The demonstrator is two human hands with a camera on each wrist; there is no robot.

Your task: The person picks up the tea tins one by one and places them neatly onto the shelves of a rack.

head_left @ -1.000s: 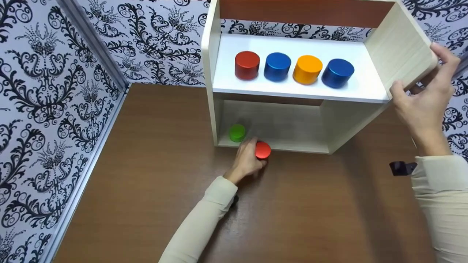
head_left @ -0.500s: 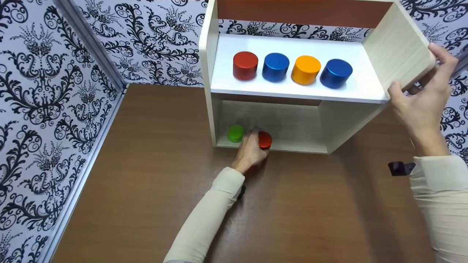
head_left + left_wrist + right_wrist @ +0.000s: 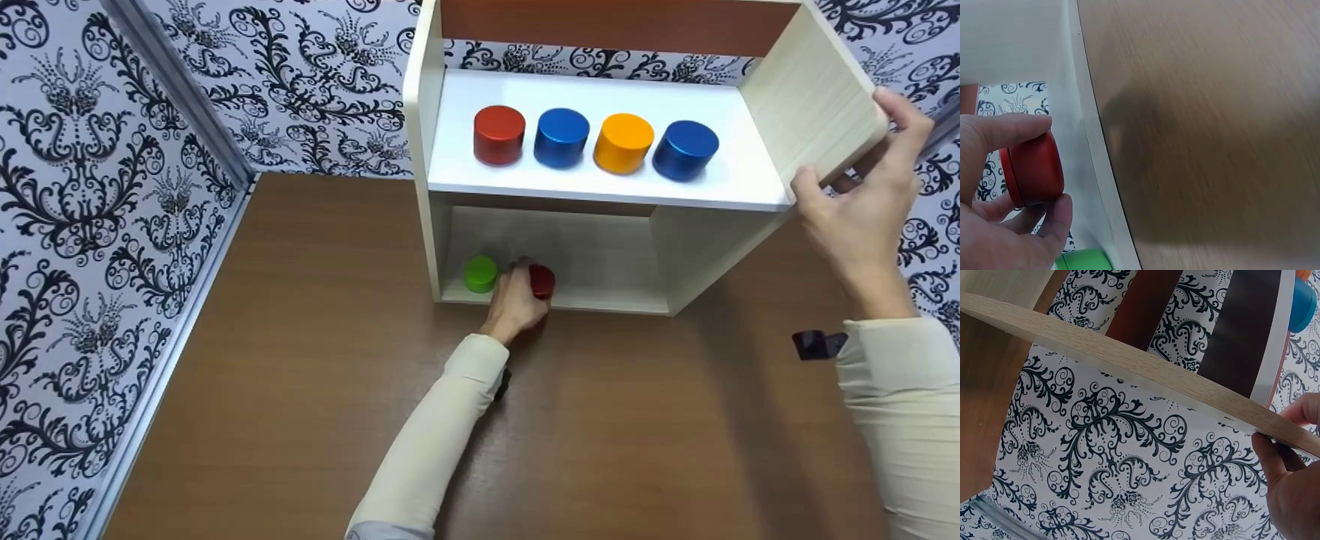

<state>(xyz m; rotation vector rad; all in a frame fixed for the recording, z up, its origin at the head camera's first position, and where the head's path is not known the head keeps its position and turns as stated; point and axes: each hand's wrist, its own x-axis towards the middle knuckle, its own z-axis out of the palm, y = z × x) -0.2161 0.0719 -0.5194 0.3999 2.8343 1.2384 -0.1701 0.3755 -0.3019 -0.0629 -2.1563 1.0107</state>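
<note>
My left hand (image 3: 516, 301) grips a small red round canister (image 3: 1037, 170) between thumb and fingers, at the front of the lower shelf (image 3: 600, 259). In the left wrist view the canister is close by the shelf's front edge. A green canister (image 3: 480, 274) stands to its left on the same shelf. My right hand (image 3: 862, 202) holds the front edge of the shelf unit's right side panel (image 3: 1185, 377), thumb on the inner face and fingers round the outside.
On the white upper shelf (image 3: 600, 90) stand a red canister (image 3: 499, 135), a blue canister (image 3: 561, 138), a yellow-orange canister (image 3: 624, 143) and a second blue canister (image 3: 685, 151) in a row. Patterned walls (image 3: 75, 225) enclose the brown wooden surface (image 3: 300, 360).
My left hand has carried the red canister forward, from in front of the unit to over the lower shelf's front. The right hand keeps its grip on the side panel.
</note>
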